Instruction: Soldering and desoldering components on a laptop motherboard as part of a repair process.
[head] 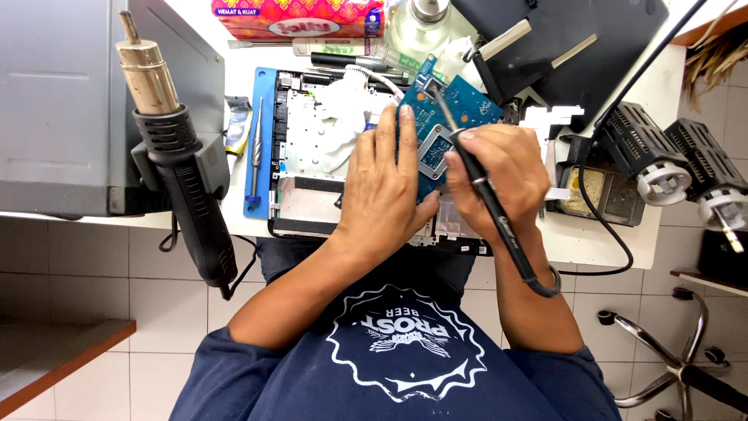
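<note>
item: blue circuit board (456, 117), lying tilted over the opened laptop chassis (312, 156) on the white bench. i see my left hand (386, 183) spread flat, pinning the board; my right hand (502, 175) is closed around a black soldering iron (487, 195), tip over the board. hot-air gun (175, 148) hangs at left.

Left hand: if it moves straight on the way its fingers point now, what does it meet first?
The left hand lies flat with fingers pointing up the picture. Straight on, it probably meets the white cloth on the open laptop base first, though depth is unclear.
</note>
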